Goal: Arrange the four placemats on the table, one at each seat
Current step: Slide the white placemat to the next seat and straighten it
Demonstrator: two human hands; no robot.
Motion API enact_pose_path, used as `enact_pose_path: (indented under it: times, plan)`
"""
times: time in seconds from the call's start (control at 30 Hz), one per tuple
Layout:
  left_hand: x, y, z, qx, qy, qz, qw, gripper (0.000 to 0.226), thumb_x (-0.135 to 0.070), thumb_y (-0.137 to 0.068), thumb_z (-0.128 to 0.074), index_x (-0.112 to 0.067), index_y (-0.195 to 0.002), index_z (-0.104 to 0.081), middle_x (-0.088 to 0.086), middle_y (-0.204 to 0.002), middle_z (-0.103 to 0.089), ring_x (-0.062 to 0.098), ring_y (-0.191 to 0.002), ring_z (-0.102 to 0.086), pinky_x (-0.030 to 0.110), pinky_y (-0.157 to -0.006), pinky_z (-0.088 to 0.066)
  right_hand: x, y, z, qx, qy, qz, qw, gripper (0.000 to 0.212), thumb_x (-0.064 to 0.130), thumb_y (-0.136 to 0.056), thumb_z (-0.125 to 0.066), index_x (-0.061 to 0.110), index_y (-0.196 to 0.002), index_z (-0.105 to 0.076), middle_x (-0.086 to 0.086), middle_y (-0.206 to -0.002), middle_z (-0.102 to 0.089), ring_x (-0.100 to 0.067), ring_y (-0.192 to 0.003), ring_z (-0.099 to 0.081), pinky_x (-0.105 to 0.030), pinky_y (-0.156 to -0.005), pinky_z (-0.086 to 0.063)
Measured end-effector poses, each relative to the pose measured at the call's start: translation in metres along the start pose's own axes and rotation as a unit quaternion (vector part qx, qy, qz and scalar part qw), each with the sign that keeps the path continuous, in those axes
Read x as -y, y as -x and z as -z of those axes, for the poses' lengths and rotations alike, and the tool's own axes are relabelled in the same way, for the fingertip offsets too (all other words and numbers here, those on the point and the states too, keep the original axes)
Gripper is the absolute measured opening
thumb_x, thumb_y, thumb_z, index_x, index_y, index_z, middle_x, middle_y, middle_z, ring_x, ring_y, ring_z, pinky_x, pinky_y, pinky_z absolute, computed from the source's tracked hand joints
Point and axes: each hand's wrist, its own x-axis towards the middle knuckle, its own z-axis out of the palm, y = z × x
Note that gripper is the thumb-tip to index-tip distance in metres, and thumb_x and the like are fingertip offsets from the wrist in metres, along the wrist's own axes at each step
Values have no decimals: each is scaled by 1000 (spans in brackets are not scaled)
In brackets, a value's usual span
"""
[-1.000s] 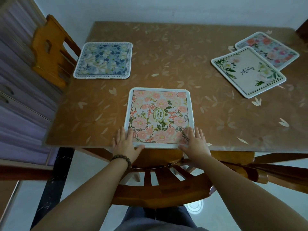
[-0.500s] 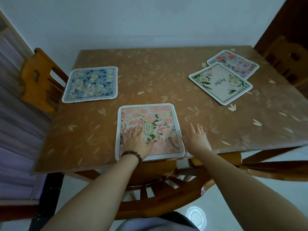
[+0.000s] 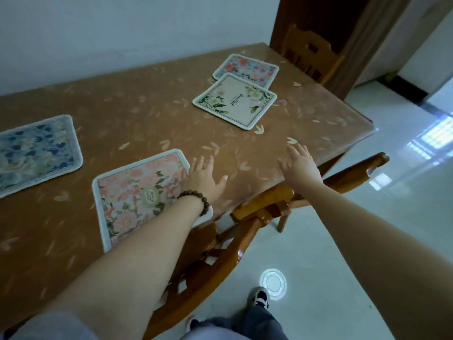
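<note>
A pink floral placemat [image 3: 137,190] lies at the table's near edge, with a blue floral placemat [image 3: 36,153] to its left. Far right, a cream placemat with green leaves [image 3: 235,100] overlaps a second pink-and-blue floral placemat [image 3: 247,67]. My left hand [image 3: 203,177], a bead bracelet on its wrist, hovers open over the right edge of the near pink placemat. Further right, my right hand [image 3: 300,163] is open above the bare table [image 3: 152,114], holding nothing.
A wooden chair [image 3: 245,231] is tucked under the near edge below my arms. Another wooden chair [image 3: 311,52] stands at the table's far right end, by a dark door frame. White tiled floor spreads to the right. My shoe [image 3: 259,296] shows below.
Both hands have left the near pink placemat and shifted right. My view has swung right, so the far chair and floor now show.
</note>
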Motion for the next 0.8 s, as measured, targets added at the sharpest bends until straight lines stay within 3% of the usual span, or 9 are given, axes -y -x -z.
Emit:
enact_pose_path:
  times: [0.27, 0.8]
  plan:
    - [-83, -20, -7, -19, -9, -20, 1000, 74, -62, -88, -32, -24, -149, -14, 4, -158, -14, 23, -144, -7, 49, -115, -8, -78, -18, 35, -17, 14, -10, 1000, 55, 46, -98, -36, 21, -146, -28, -11, -157, -18, -28, -146, -7, -44, -116, -11]
    - [-211, -60, -45, -95, -17, 191, 977, 73, -65, -88, -33, -28, -149, -17, 3, -157, -16, 24, -145, -7, 49, -115, -8, -177, -152, 79, 100, 30, 207, 973, 54, 40, -99, -35, 17, -148, -25, -14, -158, -12, -27, -146, -3, -42, -119, -8]
